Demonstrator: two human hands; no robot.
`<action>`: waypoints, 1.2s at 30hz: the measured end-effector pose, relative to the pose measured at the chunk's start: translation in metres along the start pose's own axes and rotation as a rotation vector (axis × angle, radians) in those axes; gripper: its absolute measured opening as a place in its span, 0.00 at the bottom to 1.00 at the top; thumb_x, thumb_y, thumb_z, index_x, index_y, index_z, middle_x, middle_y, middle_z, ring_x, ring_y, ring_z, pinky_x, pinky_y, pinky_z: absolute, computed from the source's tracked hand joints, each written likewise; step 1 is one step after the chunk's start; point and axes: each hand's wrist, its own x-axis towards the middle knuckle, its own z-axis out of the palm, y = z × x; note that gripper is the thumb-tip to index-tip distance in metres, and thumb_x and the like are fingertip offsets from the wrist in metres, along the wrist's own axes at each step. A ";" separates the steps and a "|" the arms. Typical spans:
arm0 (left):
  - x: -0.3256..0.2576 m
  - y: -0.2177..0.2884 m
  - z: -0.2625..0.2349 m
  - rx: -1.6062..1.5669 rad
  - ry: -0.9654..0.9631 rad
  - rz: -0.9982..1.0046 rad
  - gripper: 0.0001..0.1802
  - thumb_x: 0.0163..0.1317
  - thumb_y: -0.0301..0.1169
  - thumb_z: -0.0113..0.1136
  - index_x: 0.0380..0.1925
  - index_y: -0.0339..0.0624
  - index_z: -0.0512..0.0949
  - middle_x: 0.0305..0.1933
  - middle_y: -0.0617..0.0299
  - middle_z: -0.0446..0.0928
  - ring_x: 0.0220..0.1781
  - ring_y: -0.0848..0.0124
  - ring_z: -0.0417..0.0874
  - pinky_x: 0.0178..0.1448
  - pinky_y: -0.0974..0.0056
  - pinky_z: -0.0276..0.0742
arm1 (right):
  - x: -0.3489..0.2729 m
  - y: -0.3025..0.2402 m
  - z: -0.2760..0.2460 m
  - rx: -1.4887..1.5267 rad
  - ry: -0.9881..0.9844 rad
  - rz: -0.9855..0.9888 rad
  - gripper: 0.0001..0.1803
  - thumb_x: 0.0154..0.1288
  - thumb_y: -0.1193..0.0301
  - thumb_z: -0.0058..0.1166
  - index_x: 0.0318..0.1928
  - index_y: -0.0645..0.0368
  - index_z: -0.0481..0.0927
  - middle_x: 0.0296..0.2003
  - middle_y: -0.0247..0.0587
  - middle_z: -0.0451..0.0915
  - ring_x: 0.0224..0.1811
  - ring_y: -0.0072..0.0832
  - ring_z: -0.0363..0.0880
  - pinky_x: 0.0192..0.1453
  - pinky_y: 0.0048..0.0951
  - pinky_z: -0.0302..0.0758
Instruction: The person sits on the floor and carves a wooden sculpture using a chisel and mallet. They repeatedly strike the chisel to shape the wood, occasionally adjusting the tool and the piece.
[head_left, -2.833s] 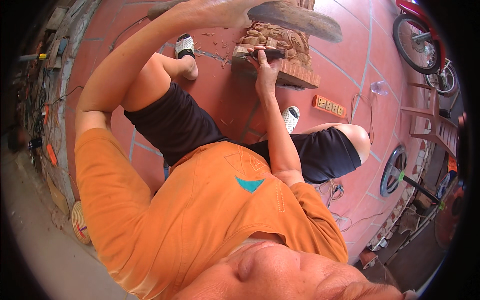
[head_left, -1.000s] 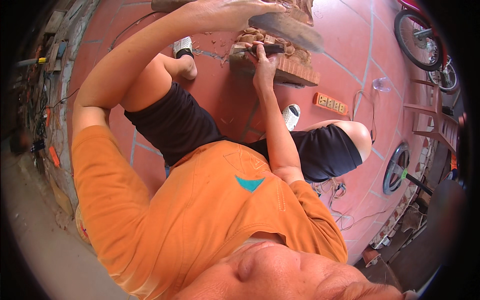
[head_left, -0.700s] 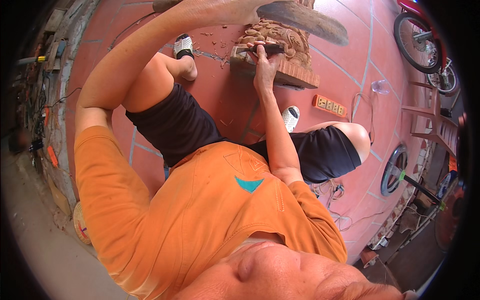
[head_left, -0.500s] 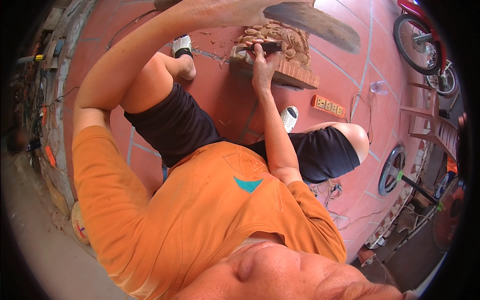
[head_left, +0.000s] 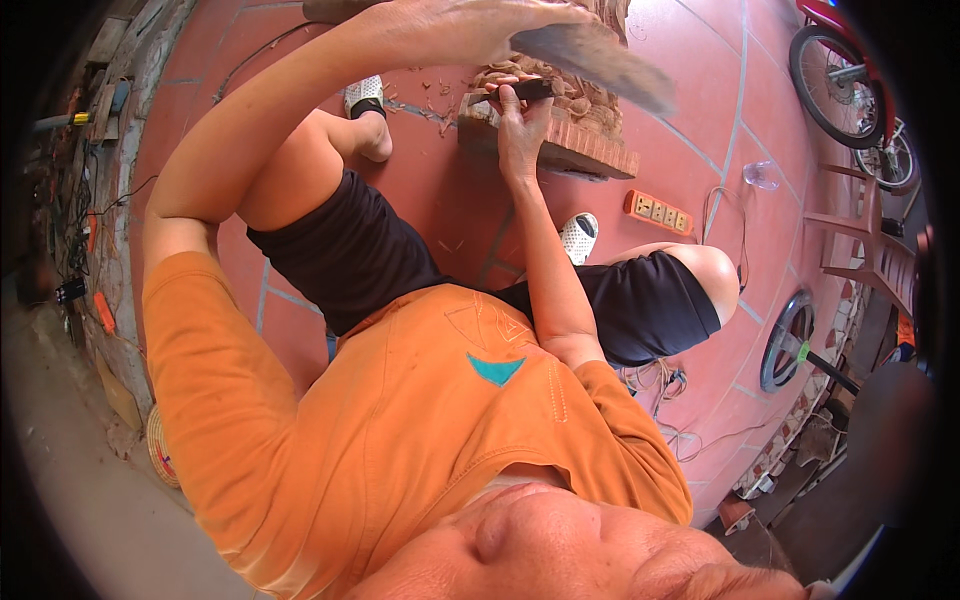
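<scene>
My left hand (head_left: 490, 30) is raised at the top of the view, closed on a flat wooden mallet (head_left: 600, 65) whose blade is smeared by motion. Below it, my right hand (head_left: 522, 130) grips a chisel (head_left: 525, 92) with a dark handle, its thin end toward the left. That chisel lies across the near left side of a carved wooden block (head_left: 605, 125), brown with rounded relief and a ridged base edge. Where the cutting tip meets the wood is not clear. The mallet hides part of the carving's top.
Wood shavings (head_left: 432, 105) are scattered left of the carving. An orange power strip (head_left: 657, 212) and a clear cup (head_left: 761, 176) sit on the red tiles at right. Beyond are a plastic chair (head_left: 860, 220), a motorbike wheel (head_left: 835, 85) and a round-based stand (head_left: 787, 340). My slippered feet flank the block.
The mallet has swung slightly left and its blade is more blurred. My right hand and the chisel have shifted a little to the left, while the carved block stays in place.
</scene>
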 end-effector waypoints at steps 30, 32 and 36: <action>-0.019 -0.021 -0.006 -0.019 -0.011 -0.126 0.39 0.51 0.25 0.64 0.69 0.44 0.69 0.48 0.44 0.84 0.48 0.48 0.86 0.50 0.48 0.82 | 0.008 -0.011 -0.028 0.122 0.120 0.158 0.13 0.77 0.77 0.50 0.56 0.60 0.64 0.49 0.49 0.80 0.51 0.42 0.86 0.48 0.38 0.89; -0.027 -0.022 -0.010 0.010 -0.016 -0.126 0.39 0.52 0.26 0.65 0.68 0.44 0.70 0.48 0.45 0.84 0.49 0.48 0.86 0.50 0.48 0.82 | 0.005 -0.010 -0.017 0.099 0.094 0.151 0.13 0.77 0.77 0.51 0.56 0.60 0.65 0.49 0.48 0.81 0.50 0.42 0.86 0.48 0.38 0.89; -0.024 -0.022 -0.003 -0.018 0.056 -0.078 0.38 0.52 0.28 0.66 0.67 0.43 0.70 0.48 0.45 0.84 0.49 0.47 0.86 0.52 0.47 0.82 | 0.005 -0.007 -0.018 0.111 0.105 0.136 0.12 0.76 0.77 0.51 0.55 0.60 0.66 0.48 0.47 0.81 0.49 0.40 0.86 0.48 0.38 0.89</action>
